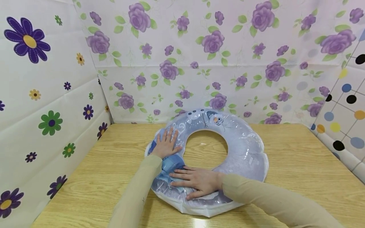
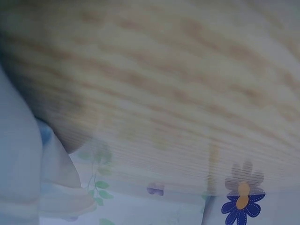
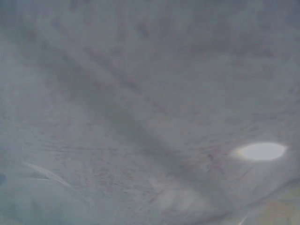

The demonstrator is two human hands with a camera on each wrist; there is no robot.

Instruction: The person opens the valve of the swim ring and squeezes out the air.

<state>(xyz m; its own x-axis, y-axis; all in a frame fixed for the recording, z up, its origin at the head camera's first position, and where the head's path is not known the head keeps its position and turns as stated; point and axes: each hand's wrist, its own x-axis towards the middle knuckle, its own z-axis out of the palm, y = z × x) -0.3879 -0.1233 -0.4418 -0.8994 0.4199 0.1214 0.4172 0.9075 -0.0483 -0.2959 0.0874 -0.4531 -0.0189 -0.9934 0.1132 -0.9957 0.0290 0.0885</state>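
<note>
An inflated swim ring (image 1: 248,148), pale blue and lilac with a snowman print near its far side, lies in the middle of the wooden table. My left hand (image 1: 166,146) rests on its left side with the fingers spread and straight. On the near left part, my right hand (image 1: 198,181) lies flat, its fingers pointing left over a darker blue print. In the left wrist view, only the ring's pale edge (image 2: 58,183) shows at the left. The right wrist view is filled by the blurred ring surface (image 3: 140,117); no fingers show there.
The wooden table (image 1: 114,171) extends around the ring and shows through its hole. Behind it hangs a sheet with purple roses (image 1: 168,69). A flowered sheet (image 1: 51,123) stands at the left, and a dotted sheet (image 1: 348,117) at the right.
</note>
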